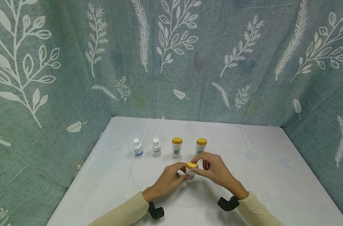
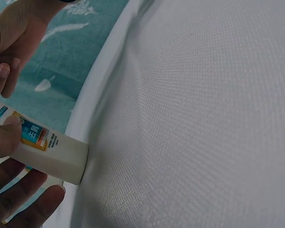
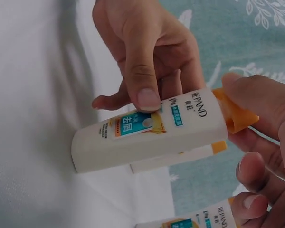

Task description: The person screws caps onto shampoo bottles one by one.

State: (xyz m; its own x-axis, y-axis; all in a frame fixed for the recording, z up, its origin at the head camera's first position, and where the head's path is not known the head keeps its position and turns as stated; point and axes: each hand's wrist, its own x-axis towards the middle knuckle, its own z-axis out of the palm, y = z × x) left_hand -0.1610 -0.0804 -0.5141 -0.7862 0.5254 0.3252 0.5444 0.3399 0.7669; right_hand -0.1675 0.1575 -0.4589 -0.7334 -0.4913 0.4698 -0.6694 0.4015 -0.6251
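A small white shampoo bottle (image 1: 191, 176) with a blue and orange label stands upright on the table, close in front of the person. My left hand (image 1: 168, 179) holds its body from the left, thumb against the label side. At the top, my right hand (image 1: 216, 169) pinches the yellow cap (image 3: 235, 111) between thumb and fingers. The right wrist view shows the printed label and the left thumb across it. In the left wrist view the bottle's base (image 2: 75, 161) meets the white cloth, and the cap is out of frame.
Behind the hands stand two similar yellow-capped bottles, one (image 1: 176, 148) in the middle and one (image 1: 201, 146) partly hidden by the right hand. Two smaller white-capped bottles (image 1: 138, 148) stand left of them. White cloth covers the table (image 1: 273, 163); a leaf-patterned green curtain (image 1: 199, 56) surrounds it.
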